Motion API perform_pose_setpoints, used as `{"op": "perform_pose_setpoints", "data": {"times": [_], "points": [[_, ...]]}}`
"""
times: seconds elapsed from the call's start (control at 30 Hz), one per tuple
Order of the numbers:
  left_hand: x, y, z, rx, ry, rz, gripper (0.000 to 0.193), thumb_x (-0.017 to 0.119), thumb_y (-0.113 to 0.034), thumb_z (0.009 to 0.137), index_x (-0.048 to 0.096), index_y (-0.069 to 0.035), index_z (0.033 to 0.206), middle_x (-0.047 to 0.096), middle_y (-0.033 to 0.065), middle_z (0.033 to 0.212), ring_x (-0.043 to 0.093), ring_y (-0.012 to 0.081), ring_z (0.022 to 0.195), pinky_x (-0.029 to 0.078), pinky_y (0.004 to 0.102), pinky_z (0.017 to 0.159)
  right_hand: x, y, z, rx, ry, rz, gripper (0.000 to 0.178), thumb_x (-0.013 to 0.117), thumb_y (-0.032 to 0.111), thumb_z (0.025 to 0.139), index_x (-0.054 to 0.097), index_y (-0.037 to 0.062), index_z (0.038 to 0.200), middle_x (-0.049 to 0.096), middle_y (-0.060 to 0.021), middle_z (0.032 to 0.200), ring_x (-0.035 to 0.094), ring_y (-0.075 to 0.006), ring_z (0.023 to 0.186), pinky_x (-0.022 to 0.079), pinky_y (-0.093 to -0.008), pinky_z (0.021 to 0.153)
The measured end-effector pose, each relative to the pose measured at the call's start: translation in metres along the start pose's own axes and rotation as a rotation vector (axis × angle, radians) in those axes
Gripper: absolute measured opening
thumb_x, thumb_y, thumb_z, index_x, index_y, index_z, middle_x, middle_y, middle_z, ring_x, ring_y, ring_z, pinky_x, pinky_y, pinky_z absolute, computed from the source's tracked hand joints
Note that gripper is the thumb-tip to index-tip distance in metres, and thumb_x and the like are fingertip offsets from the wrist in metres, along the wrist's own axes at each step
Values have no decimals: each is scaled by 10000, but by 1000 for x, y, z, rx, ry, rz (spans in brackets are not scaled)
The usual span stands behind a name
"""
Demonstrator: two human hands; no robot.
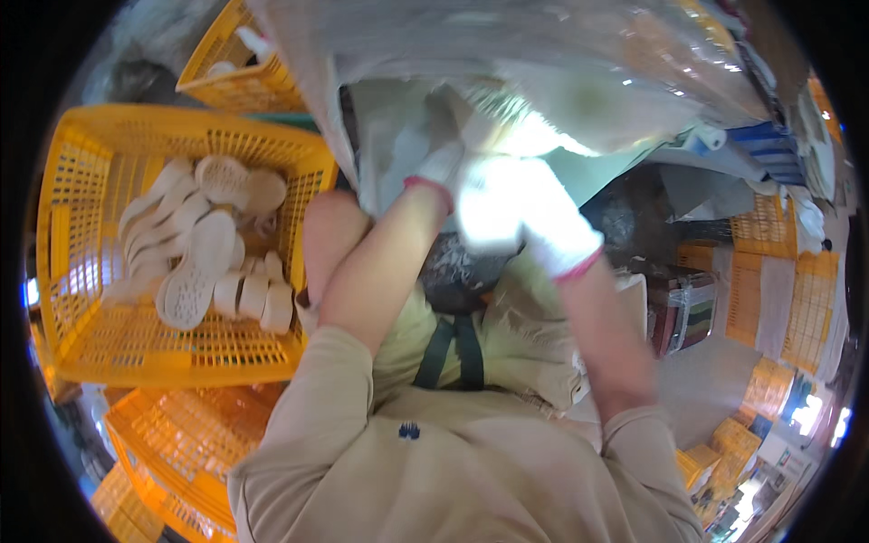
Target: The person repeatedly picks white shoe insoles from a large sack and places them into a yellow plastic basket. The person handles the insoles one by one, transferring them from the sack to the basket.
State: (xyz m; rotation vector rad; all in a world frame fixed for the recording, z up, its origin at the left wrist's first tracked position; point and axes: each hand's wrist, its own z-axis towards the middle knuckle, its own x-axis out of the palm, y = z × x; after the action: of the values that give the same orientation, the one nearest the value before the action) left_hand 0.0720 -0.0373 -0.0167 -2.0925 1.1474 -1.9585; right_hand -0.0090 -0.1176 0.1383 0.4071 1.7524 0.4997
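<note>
Both my hands wear white gloves with pink cuffs and reach under a draped plastic cover [579,54]. My left hand [441,169] goes into the recess beneath it, and its fingers are hard to make out. My right hand [511,204] is close beside it, washed out by bright light, so its fingers do not show. Just above the right hand is a pale, bristly, brightly lit thing [511,113], partly lost in the glare. Whether either hand holds anything cannot be seen. Cream shoe soles [201,271] lie heaped in a yellow crate at my left.
The yellow slatted crate [181,369] stands close by my left arm. Another orange crate [190,439] is below it, and a smaller yellow one [240,90] sits beyond. On the right are stacked orange crates [769,299] and a dark taped box [683,312] near the grey floor [701,380].
</note>
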Motion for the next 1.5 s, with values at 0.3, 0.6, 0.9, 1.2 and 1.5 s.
{"op": "perform_pose_setpoints", "data": {"times": [0.3,0.6,0.9,1.2,1.5], "points": [[-16,41,-43,-219,-51,-319,554,361,-589,1092,592,-104,1227,663,122,1061,665,301,940,582,467,826,44,-28,-112,-3,-237,278,587,923,286,780,681,-5,1228,714,-170,1164,719,-370,943,569,-413,852],[-11,-11,-33,-50,-364,43,568,441,-546,1085,624,-52,1298,703,130,1164,707,291,1019,604,429,893,39,-36,-17,-534,-652,-12,204,747,338,869,754,155,959,692,-102,895,667,-286,787,554,-412,657],[-4,23,-40,241,-218,-372,605,445,-564,1087,583,-34,1345,677,97,1174,675,208,1055,593,337,874,44,-46,-14,-368,-505,257,253,767,276,866,823,255,1112,781,-16,984,732,-208,855,587,-355,779],[10,0,-46,-148,198,-418,665,428,-645,1062,624,-48,1281,693,139,1150,682,265,995,589,386,850,29,-55,-11,-345,-195,565,221,780,176,898,787,78,1096,757,-151,1082,725,-313,997,590,-398,850],[-8,30,-31,-118,-91,-380,438,450,-463,1097,632,-86,1224,684,75,1110,650,231,1010,561,397,921,4,-2,-74,-210,-151,-149,352,791,223,797,700,15,1066,659,-194,915,656,-367,797,534,-437,690]]}}
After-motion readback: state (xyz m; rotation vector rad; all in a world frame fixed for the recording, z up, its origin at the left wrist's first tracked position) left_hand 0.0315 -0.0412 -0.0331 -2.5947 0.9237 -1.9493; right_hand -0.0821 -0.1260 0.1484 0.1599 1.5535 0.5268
